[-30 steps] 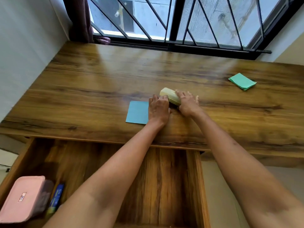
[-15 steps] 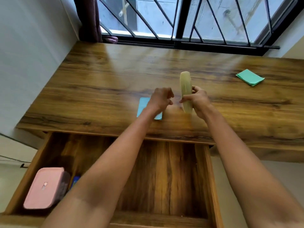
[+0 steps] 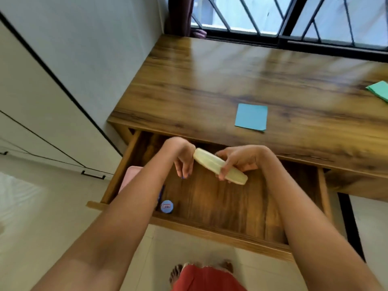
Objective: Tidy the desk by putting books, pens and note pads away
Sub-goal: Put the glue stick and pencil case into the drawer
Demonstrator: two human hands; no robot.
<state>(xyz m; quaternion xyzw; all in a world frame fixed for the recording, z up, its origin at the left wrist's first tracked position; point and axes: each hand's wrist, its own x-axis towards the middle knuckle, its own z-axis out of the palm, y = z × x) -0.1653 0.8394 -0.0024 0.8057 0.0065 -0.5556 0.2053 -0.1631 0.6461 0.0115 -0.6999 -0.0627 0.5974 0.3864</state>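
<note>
Fingers of the right hand [image 3: 241,162] curl around a pale yellow case [image 3: 220,166], gripping it near its middle so that it lies tilted above the open drawer [image 3: 231,206], one end pointing up-left and the other down-right. At the up-left end of that grip, the left hand [image 3: 181,158] hangs with its fingers loosely curled and pointing down; its wrist side sits just beside the case's end, and whether it touches cannot be told. It holds nothing. Below the gripped case lies the bare wooden floor of the drawer. Down and to the left of the grip, partly hidden under the left forearm, a pink box [image 3: 129,177] sits in the drawer's left part, with a small blue round cap [image 3: 167,206] near the drawer's front edge. Up and to the right of the grip, on the desk [image 3: 210,85], a blue note pad [image 3: 251,116] lies flat, and farther right a green note pad [image 3: 379,92] shows at the frame's edge.
</note>
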